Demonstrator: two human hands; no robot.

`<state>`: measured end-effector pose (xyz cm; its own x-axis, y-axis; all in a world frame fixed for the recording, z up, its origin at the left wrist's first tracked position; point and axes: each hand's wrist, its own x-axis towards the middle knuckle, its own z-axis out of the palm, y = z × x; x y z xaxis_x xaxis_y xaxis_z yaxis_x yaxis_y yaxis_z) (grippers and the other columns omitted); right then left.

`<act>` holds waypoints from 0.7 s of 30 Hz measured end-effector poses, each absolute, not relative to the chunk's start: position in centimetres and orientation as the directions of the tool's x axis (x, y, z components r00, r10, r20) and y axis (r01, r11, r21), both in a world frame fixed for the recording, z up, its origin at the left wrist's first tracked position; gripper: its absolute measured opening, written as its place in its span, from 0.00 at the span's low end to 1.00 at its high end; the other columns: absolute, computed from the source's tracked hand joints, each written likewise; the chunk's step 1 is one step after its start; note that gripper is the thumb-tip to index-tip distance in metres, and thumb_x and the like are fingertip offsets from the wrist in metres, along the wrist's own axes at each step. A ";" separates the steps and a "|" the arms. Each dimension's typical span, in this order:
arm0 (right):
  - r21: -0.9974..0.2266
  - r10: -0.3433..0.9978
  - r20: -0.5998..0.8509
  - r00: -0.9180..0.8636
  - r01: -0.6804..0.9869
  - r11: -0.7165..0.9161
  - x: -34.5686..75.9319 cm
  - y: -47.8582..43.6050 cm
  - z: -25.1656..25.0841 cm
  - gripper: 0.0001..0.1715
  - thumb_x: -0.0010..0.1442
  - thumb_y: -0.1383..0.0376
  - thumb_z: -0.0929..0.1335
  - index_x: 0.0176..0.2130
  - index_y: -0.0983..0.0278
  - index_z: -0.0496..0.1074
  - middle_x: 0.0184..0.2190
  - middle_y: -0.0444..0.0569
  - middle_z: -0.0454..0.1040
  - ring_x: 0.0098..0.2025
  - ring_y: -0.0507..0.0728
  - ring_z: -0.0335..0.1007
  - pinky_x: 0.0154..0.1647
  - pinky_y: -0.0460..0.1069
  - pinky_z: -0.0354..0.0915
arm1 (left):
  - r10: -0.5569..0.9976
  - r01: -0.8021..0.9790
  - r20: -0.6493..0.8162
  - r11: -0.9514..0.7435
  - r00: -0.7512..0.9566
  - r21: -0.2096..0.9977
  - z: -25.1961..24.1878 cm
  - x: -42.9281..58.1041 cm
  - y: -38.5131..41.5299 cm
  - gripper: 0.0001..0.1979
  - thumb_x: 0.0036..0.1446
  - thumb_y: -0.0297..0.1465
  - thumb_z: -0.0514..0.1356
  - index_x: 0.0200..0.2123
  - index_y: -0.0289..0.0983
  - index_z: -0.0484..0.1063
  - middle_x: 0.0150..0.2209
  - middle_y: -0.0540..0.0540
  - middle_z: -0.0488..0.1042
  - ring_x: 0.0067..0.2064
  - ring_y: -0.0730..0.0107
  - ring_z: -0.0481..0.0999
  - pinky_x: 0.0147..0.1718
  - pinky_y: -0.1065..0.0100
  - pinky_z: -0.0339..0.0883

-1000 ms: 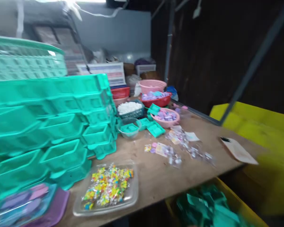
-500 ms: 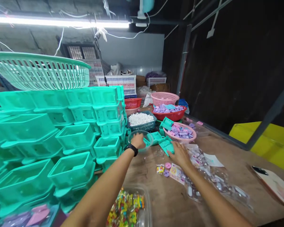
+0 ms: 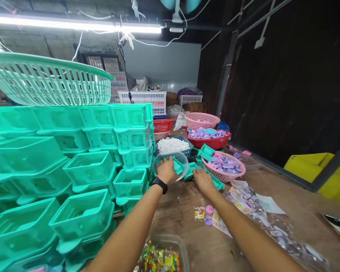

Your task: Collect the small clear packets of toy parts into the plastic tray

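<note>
Clear, smooth plastic forms the round bowl, which holds a few teal moulded pieces. The left hand curls its fingers over the bowl's near rim, gripping it. Just to its right, the right hand lies palm down, fingers spread, on a flat teal tray on the wooden table. Beyond that hand, a pink lattice basket holds purple pieces.

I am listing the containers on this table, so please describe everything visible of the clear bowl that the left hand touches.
The clear bowl is round, transparent, seemingly plastic, and stands upright on the wooden table. A teal plastic piece lies inside. The left hand lies over its near rim. Just behind it stands a dark basket of white pieces.
</note>
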<state>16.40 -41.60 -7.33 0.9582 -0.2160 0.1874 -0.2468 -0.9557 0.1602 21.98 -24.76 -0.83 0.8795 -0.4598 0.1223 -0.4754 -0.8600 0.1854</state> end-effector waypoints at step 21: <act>-0.607 -0.635 0.717 0.287 -0.191 -0.772 -1.1 -44.0 -4.3 0.33 0.62 0.38 0.64 0.37 0.65 0.75 0.23 0.48 0.74 0.25 0.56 0.66 0.29 0.51 0.63 | -0.476 -0.639 0.432 -0.485 0.766 0.598 3.1 12.9 -25.4 0.34 0.52 0.41 0.66 0.59 0.33 0.63 0.56 0.33 0.71 0.59 0.47 0.72 0.54 0.54 0.70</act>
<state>-1.13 -43.96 -4.32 0.2868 -0.6348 0.7175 -0.1909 -0.7718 -0.6065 12.85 -25.45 3.15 0.7658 -0.4762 0.4322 -0.6387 -0.4848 0.5976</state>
